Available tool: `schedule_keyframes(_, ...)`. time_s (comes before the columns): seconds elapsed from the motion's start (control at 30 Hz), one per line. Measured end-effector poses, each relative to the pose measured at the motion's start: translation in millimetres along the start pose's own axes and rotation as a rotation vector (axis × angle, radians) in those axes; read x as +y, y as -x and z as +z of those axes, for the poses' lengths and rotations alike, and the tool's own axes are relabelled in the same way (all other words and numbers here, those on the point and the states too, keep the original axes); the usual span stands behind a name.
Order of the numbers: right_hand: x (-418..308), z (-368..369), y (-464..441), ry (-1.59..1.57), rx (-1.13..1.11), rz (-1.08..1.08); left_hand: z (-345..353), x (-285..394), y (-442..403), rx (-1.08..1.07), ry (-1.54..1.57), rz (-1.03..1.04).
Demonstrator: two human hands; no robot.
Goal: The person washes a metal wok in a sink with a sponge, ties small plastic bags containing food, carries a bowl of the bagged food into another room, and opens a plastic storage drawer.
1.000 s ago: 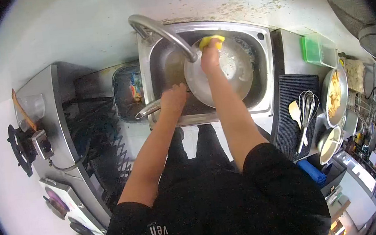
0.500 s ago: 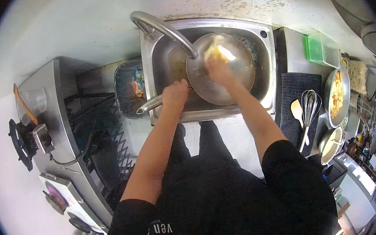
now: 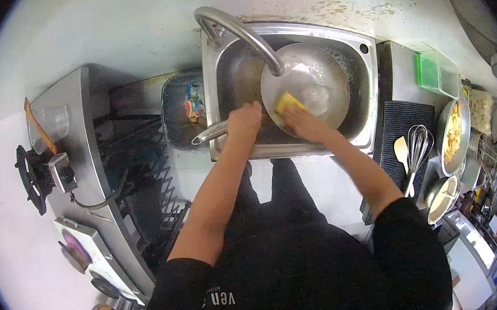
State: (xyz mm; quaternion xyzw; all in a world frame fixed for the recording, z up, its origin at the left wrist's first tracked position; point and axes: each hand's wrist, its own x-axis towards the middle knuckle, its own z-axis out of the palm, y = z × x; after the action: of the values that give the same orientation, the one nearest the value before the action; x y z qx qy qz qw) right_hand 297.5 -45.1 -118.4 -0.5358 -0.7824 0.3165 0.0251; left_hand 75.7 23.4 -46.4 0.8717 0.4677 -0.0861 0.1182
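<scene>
A large metal wok (image 3: 313, 83) lies in the steel sink (image 3: 235, 75), its inside facing up and wet. My left hand (image 3: 245, 123) is closed around its handle (image 3: 210, 132), which sticks out over the sink's left rim. In my right hand (image 3: 304, 123) is a yellow sponge (image 3: 288, 103), pressed against the lower left part of the wok's inner surface. Above the wok's left side curves the faucet (image 3: 243, 33). Whether water runs from it I cannot tell.
A black mat (image 3: 401, 122) right of the sink bears a whisk (image 3: 418, 144) and a spatula (image 3: 402, 151). Beyond stand a green-and-clear container (image 3: 437, 74) and a pan of food (image 3: 453, 132). A dark tub (image 3: 176, 123) sits left, near a stove burner (image 3: 32, 179).
My right hand has drawn the sponge down and toward me, from the wok's upper part to its lower left. My left hand stays on the handle. The whole view has shifted slightly.
</scene>
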Motion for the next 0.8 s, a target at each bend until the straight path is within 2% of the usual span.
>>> schedule_keyframes(0.07, 57.3, 3.4, 39.5, 0.015, -0.313, 0.063, -1.7, 2.9, -0.6, -0.025, -0.017, -0.008)
schedule_keyframes(0.1, 62.7, -9.3, 29.1, 0.019, -0.311, 0.062, -2.4, 4.5, -3.2, -0.045, -0.029, -0.021)
schedule_keyframes(0.17, 74.6, -46.1, -1.4, 0.209, -0.13, 0.287, -2.6, 3.7, -4.3, -0.048, -0.02, -0.016)
schedule_keyframes(0.23, 43.9, -35.3, -55.2, -0.084, 0.046, 0.385, -3.8, 4.4, -4.7, -0.058, -0.011, -0.012)
schedule_keyframes(0.27, 17.0, -32.8, -52.0, -0.088, 0.044, 0.388, -6.5, 2.2, -5.1, -0.104, -0.012, -0.016)
schedule_keyframes(0.33, -39.2, -37.4, -25.0, 0.05, -0.175, 0.333, -9.0, -0.9, -5.4, -0.15, -0.025, -0.002)
schedule_keyframes(0.43, 26.7, -7.9, 32.3, -0.111, -0.221, 0.242, -6.3, 1.4, -4.9, -0.16, -0.05, 0.003)
schedule_keyframes(0.47, 46.2, -6.5, 25.1, -0.107, -0.212, 0.248, -6.3, 1.5, -6.3, -0.15, -0.019, -0.01)
schedule_keyframes(0.53, 92.5, -16.1, 0.8, 0.08, -0.047, 0.181, -6.4, 4.1, -10.1, -0.134, 0.015, -0.012)
schedule_keyframes(0.6, 53.7, -29.2, -39.7, -0.183, -0.032, 0.273, -6.2, 3.5, -8.8, -0.177, -0.038, -0.032)
schedule_keyframes(0.63, 29.5, -7.5, -54.9, -0.008, -0.12, 0.262, -6.3, 2.9, -9.3, -0.173, -0.038, -0.019)
schedule_keyframes(0.7, -6.9, -1.9, -30.7, 0.16, -0.203, 0.268, -6.4, 0.4, -8.1, -0.192, -0.066, 0.014)
schedule_keyframes(0.77, -32.9, -65.3, 26.1, -0.158, -0.383, 0.18, -7.7, 2.8, -5.3, -0.192, -0.073, 0.017)
schedule_keyframes(0.8, -7.8, -65.3, 37.0, -0.048, -0.421, 0.244, -9.1, 3.1, -7.1, -0.187, -0.078, -0.001)
